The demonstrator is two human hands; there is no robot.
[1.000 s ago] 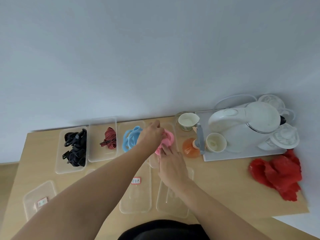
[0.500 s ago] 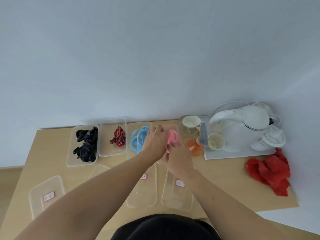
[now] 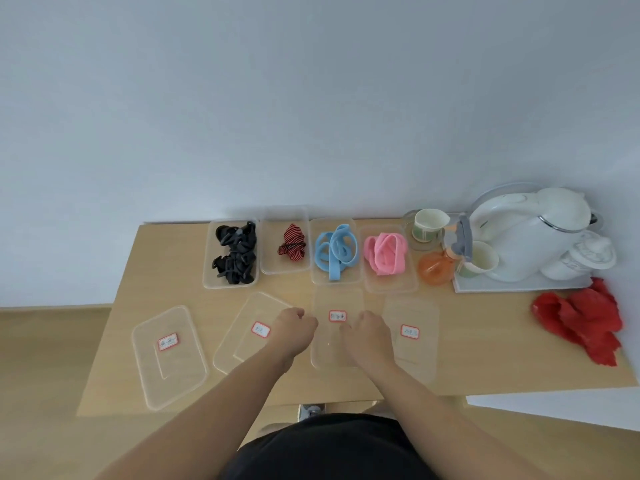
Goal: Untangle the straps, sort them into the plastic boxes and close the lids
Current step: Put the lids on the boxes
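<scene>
Head view, sole entry: a wide-angle camera worn on the person's head faced forward and down across the wooden table (image 3: 485, 341), toward the pale wall (image 3: 311, 116) that filled the upper half of the frame. It sat close above the table's near edge. Both forearms entered from the bottom border, and the left hand (image 3: 294, 332) and right hand (image 3: 369, 336) lay near centre.

Four open boxes (image 3: 410, 277), sorted straps (image 3: 384, 252) inside, four lids (image 3: 169, 372) flat in front
</scene>
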